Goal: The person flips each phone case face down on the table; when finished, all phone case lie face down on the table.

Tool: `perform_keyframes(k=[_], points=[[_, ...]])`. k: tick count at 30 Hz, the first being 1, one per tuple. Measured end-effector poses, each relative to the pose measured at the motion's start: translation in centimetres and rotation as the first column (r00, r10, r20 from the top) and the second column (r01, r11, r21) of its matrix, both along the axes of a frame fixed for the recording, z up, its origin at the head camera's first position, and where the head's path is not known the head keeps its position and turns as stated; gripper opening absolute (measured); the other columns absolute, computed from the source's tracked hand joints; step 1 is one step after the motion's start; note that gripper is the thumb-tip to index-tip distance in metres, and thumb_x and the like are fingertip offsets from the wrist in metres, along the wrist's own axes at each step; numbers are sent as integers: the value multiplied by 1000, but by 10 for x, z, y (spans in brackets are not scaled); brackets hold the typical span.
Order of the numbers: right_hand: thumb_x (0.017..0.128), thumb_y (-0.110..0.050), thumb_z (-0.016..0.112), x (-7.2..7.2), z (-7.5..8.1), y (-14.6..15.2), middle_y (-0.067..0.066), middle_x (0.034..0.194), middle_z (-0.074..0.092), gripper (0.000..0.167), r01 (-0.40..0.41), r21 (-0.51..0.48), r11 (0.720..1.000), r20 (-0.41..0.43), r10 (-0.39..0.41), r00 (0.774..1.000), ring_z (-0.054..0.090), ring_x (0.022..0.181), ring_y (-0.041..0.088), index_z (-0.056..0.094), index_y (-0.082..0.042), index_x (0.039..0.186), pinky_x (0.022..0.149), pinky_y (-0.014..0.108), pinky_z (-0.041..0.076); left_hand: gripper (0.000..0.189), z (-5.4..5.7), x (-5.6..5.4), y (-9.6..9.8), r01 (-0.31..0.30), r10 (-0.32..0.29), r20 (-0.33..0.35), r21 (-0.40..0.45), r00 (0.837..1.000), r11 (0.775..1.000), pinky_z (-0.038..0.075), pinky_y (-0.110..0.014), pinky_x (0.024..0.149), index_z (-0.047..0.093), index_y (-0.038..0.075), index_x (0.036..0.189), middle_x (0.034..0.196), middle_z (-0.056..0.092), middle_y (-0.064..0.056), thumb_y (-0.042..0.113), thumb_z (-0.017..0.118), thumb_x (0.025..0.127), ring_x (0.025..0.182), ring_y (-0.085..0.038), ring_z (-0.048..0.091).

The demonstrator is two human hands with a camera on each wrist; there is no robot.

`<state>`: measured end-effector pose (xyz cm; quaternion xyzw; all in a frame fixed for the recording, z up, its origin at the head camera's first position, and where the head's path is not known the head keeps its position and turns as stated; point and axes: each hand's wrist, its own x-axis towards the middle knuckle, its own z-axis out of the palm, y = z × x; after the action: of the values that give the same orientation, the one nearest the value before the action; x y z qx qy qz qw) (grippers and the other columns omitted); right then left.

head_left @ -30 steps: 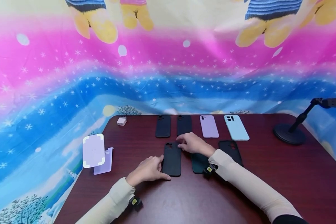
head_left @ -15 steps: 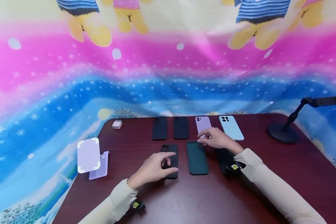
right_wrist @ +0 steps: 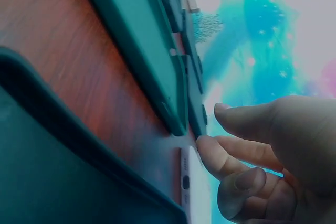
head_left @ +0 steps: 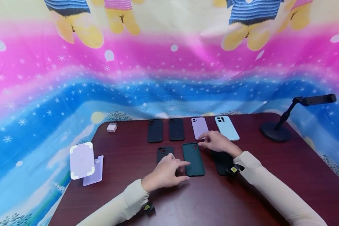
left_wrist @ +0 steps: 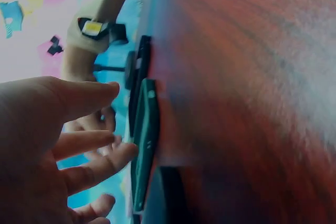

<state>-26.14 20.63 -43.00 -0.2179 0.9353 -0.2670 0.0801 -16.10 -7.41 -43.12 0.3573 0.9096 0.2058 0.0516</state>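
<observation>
A dark green phone case lies on the table, raised rim upward. My left hand hovers by its lower left side, thumb and index finger apart and holding nothing. Whether its index fingertip touches the case I cannot tell. My right hand is above the case's upper right corner, fingers loosely bent around no object; in the right wrist view its fingertips are apart from the green case. A black phone case is partly hidden behind my left hand. Another black case lies under my right wrist.
Along the back stand in a row two black cases, a lilac one and a pale blue one, all lying flat. A white charger plug, a lilac stand and a black-based holder occupy the sides.
My left hand has let go of the left black case and moved right to the green case. My right hand has moved right from the black case to the green case's upper right corner.
</observation>
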Motion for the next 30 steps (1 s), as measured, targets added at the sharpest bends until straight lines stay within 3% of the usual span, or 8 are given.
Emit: perform_keyframes(k=[5, 10, 15, 21, 25, 28, 30], points=[[97, -26, 73, -4, -5, -13, -1, 68, 69, 35, -5, 59, 998, -9, 6, 1000, 58, 56, 8, 73, -9, 127, 58, 28, 47, 27, -9, 3, 11, 37, -40, -73, -48, 997, 998, 28, -25, 73, 79, 29, 109, 80, 66, 16, 47, 79, 89, 84, -9, 34], [94, -18, 75, -5, -11, -19, -3, 69, 70, 24, -25, 62, 998, 23, 24, 999, 59, 58, 7, 76, -8, 116, 57, 26, 47, 17, -12, 6, 18, 33, -44, -115, -96, 992, 995, 28, -24, 73, 76, 31, 90, 69, 59, 20, 48, 80, 88, 81, -8, 32], [96, -12, 71, -4, -11, -22, -1, 69, 69, 9, -34, 16, 999, 78, 32, 996, 60, 52, 11, 76, -9, 102, 54, 29, 51, 18, -11, 8, 20, 14, -34, -166, -123, 986, 992, 25, -22, 70, 71, 32, 78, 59, 52, 23, 44, 81, 87, 79, -7, 30], [98, -9, 66, 1, -3, -20, 3, 69, 70, 10, -25, 2, 1000, 110, 24, 994, 62, 46, 13, 76, -10, 99, 52, 31, 54, 21, -8, 13, 17, -4, -16, -178, -112, 984, 994, 25, -23, 71, 66, 33, 74, 57, 50, 23, 40, 80, 89, 80, -9, 30], [98, -11, 65, -1, 10, -13, 4, 78, 75, 12, -9, -54, 999, 105, 15, 994, 66, 48, 21, 75, -10, 105, 53, 31, 54, 18, 1, 15, 13, -23, 18, -183, -26, 983, 999, 27, -26, 74, 65, 33, 81, 63, 52, 24, 40, 77, 92, 84, -10, 32], [100, -11, 61, -8, 23, -5, 9, 73, 74, 21, -22, -150, 988, 131, 42, 990, 66, 51, 31, 75, -11, 115, 49, 29, 48, 15, 11, 15, 9, -45, 62, -165, 102, 984, 994, 30, -29, 78, 66, 31, 87, 71, 57, 22, 40, 76, 93, 90, -12, 35], [103, -12, 58, -13, 31, 0, 10, 67, 70, 27, -35, -228, 973, 177, 77, 981, 63, 49, 30, 74, -11, 124, 47, 28, 43, 14, 16, 15, 5, -60, 87, -136, 191, 987, 980, 32, -31, 82, 66, 30, 91, 78, 62, 21, 39, 76, 93, 94, -11, 37]])
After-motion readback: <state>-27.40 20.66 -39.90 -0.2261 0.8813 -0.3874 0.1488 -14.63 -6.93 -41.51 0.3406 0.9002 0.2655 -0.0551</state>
